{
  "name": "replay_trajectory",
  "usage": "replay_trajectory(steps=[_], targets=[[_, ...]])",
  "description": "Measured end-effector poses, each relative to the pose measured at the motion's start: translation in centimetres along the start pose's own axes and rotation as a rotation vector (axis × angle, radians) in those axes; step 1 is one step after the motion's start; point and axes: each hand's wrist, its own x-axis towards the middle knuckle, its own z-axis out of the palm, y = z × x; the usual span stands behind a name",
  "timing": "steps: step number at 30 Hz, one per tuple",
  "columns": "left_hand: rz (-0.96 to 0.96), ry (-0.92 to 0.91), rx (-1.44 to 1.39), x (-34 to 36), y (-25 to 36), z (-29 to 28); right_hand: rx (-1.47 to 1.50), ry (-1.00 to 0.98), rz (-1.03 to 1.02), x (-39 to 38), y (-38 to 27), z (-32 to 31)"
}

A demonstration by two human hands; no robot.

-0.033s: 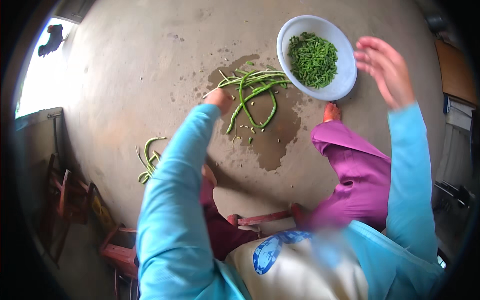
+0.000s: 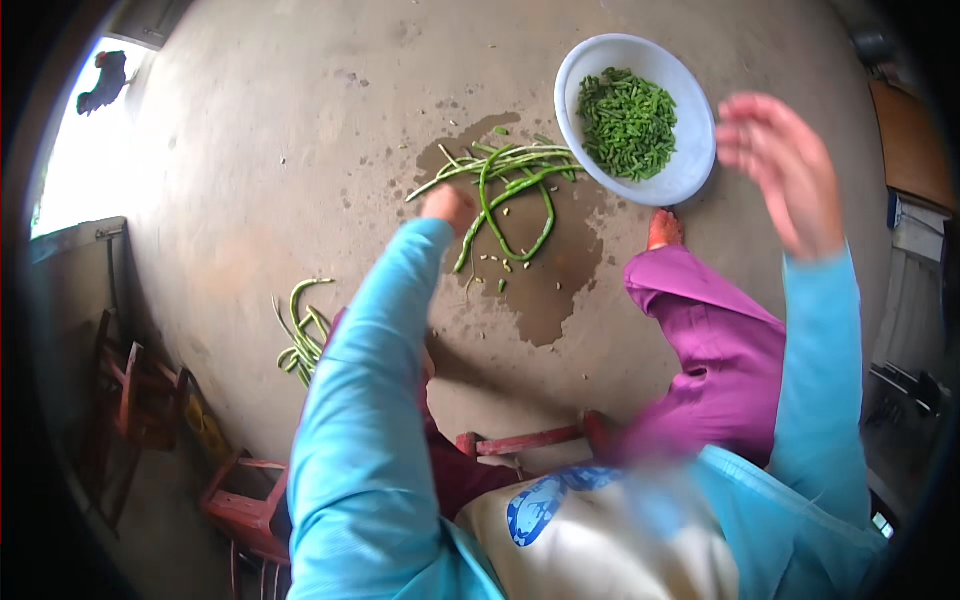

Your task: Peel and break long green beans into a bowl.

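Observation:
My left hand (image 2: 450, 206) is at the near left edge of a loose pile of long green beans (image 2: 500, 190) on the floor. Its curled fingers are turned away and blurred, so I cannot make out anything in them. My right hand (image 2: 785, 165) is raised just right of a pale blue-white basin (image 2: 694, 150), open, with fingers stretched out and nothing in it. Inside the basin lies a heap of short-cut green bean pieces (image 2: 628, 125). Small bean bits lie scattered around the pile.
A wet patch (image 2: 545, 300) spreads under and below the beans. More long beans (image 2: 300, 335) lie left of my left arm. Red wooden stools (image 2: 245, 510) stand at the lower left. A dark chicken (image 2: 103, 80) is at the bright doorway.
My right hand has moved slightly nearer and to the right. My left hand has shifted a little nearer and to the right beside the beans.

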Motion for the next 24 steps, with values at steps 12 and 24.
replay_trajectory(steps=[12,24], targets=[[-0.144,0.144,0.084,0.5,6.0,5.6,-0.121,-0.084,-0.130,-6.1,-0.8,1.7],[-0.172,0.189,-1.194,-6.9,15.4,-8.4,-0.359,-0.160,-0.239,-4.8,-0.2,1.4]])
